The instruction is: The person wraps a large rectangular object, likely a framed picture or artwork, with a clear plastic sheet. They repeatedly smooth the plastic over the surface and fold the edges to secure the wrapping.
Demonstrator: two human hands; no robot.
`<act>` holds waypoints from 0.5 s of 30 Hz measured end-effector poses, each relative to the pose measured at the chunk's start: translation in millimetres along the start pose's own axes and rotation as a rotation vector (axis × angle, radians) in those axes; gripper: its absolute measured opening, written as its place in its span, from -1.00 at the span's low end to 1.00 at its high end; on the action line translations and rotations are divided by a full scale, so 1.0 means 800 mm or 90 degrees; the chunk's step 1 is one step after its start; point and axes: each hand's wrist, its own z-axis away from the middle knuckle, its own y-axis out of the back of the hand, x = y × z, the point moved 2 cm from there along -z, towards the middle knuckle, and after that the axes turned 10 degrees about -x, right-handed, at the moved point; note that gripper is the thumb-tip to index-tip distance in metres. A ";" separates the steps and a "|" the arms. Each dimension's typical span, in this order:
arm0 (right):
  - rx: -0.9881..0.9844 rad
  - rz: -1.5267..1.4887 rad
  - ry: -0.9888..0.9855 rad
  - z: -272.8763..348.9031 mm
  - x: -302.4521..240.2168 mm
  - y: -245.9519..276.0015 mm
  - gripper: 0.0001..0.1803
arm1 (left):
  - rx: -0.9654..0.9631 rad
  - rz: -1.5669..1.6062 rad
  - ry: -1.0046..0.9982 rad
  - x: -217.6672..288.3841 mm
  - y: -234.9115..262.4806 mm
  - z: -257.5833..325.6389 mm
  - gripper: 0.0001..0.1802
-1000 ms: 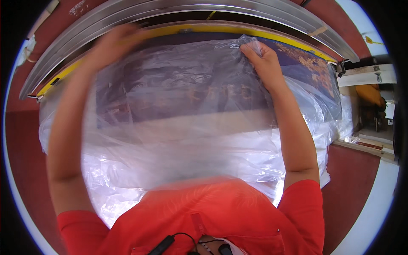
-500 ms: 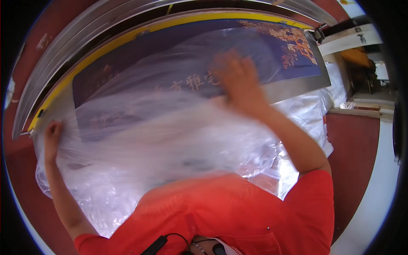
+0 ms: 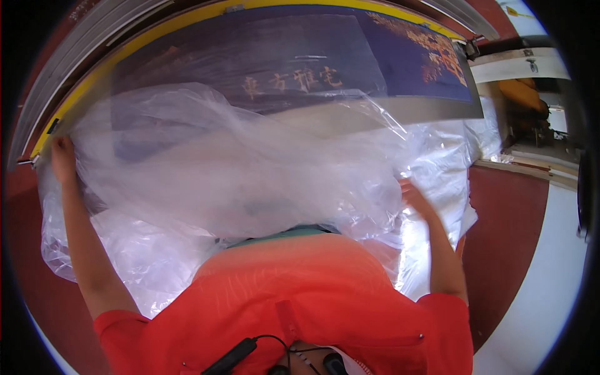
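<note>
A large sheet of clear plastic film [image 3: 250, 162] lies crumpled over much of a flat dark blue printed panel [image 3: 412, 81] with gold lettering and a golden tree. My left hand [image 3: 63, 156], at the far left near the yellow strip, is closed on the film's left edge. On the right, below the panel's near edge, my right hand [image 3: 412, 195] grips the film's right side; its fingers are partly hidden by the film. The panel's right part with the tree is uncovered, while its near left part shows hazily through the film.
A yellow strip [image 3: 187, 20] runs along the panel's far edge, with grey metal rails [image 3: 81, 56] behind it. More shiny film [image 3: 144, 262] lies on the near side. Reddish-brown floor [image 3: 506, 244] shows at the right, below a dark cluttered opening.
My right hand has come down from over the panel to the film's right side. The film's far edge has drawn nearer and bunched. My left hand sits slightly higher in view.
</note>
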 end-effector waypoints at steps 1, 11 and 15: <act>-0.031 0.186 0.141 -0.009 0.005 -0.063 -0.72 | 0.001 0.001 -0.005 0.006 0.002 -0.005 -0.61; 0.479 -0.618 0.426 0.088 -0.106 0.047 -0.72 | 0.000 0.066 -0.072 0.030 0.004 -0.013 -0.66; 0.427 -0.514 0.324 0.047 -0.151 -0.026 -0.29 | -0.012 0.109 -0.107 0.026 0.000 -0.016 -0.67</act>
